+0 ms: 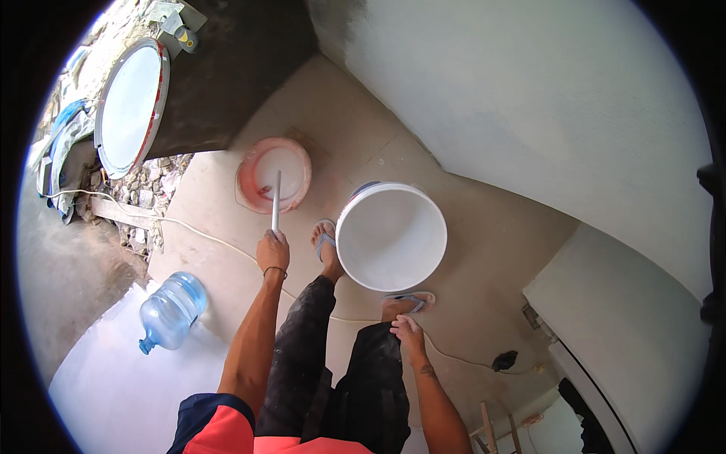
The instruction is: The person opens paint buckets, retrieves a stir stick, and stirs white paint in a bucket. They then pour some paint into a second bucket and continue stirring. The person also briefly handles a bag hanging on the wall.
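My left hand [273, 250] is closed around a straight pale stick [277, 203]. The stick reaches over the near rim of a pink bucket [242, 184], and its far end shows against the whitish contents. Whether the tip touches them I cannot tell. Beside my right knee, my right hand [409, 333] hangs with its fingers loosely bent and apart, holding nothing I can see. A large white bucket [393, 236] stands between my sandalled feet, its inside pale and shaded.
A blue water jug [172, 312] lies on its side at left. A thin cable [198, 229] crosses the floor behind my feet. At upper left are a round white lid-like disc [133, 107] and rubble [148, 181]. A pale wall [529, 98] bounds the right.
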The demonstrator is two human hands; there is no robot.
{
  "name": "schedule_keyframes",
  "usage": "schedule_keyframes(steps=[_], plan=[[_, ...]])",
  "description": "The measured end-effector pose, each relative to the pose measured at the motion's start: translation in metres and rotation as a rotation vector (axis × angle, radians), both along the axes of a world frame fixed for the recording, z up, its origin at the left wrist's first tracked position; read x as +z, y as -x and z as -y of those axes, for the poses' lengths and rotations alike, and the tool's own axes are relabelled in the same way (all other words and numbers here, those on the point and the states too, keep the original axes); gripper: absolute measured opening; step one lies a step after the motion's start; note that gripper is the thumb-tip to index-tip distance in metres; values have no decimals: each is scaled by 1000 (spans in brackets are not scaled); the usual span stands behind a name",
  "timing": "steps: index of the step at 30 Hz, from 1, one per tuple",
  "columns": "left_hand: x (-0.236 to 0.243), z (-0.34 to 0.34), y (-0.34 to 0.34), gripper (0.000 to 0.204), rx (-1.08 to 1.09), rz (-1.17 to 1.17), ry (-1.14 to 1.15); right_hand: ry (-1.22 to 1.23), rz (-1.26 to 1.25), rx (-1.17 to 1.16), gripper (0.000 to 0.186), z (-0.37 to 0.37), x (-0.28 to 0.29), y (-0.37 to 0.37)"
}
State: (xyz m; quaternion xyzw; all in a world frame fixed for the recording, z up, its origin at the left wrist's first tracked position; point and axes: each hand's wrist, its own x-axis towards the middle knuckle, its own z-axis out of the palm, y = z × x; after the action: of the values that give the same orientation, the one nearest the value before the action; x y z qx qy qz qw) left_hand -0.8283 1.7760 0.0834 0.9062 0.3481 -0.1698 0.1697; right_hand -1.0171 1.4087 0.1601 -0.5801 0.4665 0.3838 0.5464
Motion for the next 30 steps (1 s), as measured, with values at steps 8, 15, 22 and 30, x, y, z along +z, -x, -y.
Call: schedule_keyframes(steps=[8, 15, 22, 30], plan=[[-11, -27, 24, 22, 904, 19, 695, -65, 110, 25, 47, -8, 65, 17], [87, 11, 78, 13, 860, -181, 1257, 40, 295, -183, 43, 83, 176, 64], [246, 161, 130, 24, 92, -342, 1360, 114, 329, -413, 36, 196, 241, 152], [406, 452, 111, 32, -469, -488, 1390, 15, 648, -459, 41, 320, 318, 109]])
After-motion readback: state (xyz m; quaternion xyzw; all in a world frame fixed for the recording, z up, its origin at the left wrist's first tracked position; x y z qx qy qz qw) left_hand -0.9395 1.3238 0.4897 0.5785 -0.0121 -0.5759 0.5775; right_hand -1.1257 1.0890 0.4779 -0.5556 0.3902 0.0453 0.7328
